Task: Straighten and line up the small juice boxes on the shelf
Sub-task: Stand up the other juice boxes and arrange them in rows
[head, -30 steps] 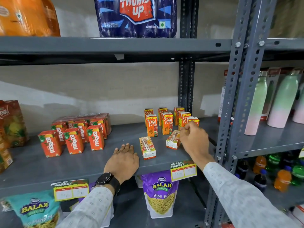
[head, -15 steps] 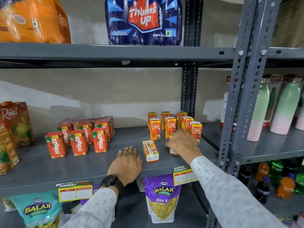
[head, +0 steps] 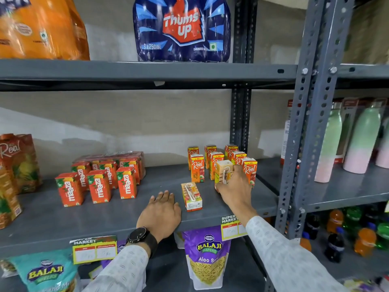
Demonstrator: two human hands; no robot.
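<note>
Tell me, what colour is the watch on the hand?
Black: the watch on the left hand, seen in the head view.

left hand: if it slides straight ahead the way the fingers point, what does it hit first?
Probably nothing soon. The left hand lies flat on the shelf, fingers aimed at bare shelf between the Maaza boxes and the fallen juice box; the back wall comes first, though depth is unclear.
</note>
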